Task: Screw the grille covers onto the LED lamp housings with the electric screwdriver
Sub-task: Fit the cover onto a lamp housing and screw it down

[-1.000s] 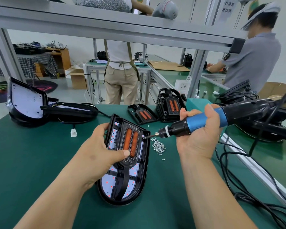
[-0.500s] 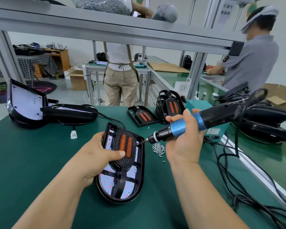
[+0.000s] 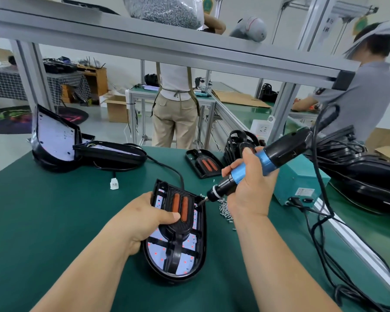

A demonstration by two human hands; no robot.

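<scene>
The electric screwdriver (image 3: 268, 158) bit has dropped onto the grille cover (image 3: 180, 212) near its upper right edge, with the right hand (image 3: 248, 194) fingers wrapped round the tool. The left hand (image 3: 144, 219) grips the LED lamp housing (image 3: 200, 244), thumb pressing the cover. Driving likely starts now.

— What sits on the green table (image 3: 54, 210)?
— A teal box (image 3: 300, 176) at its right edge, with a cable (image 3: 309, 226) plugged into the front. A white connector (image 3: 114, 183) lies loose toward the left.
— And overhead?
— An aluminium shelf (image 3: 99, 39) crosses the top.
— Behind it?
— A person in beige trousers (image 3: 173, 113) stands, back turned, at a second bench (image 3: 142, 92). A person in a grey shirt (image 3: 369, 97) leans forward at the far right. A cardboard box (image 3: 116, 109) stands on the floor.
</scene>
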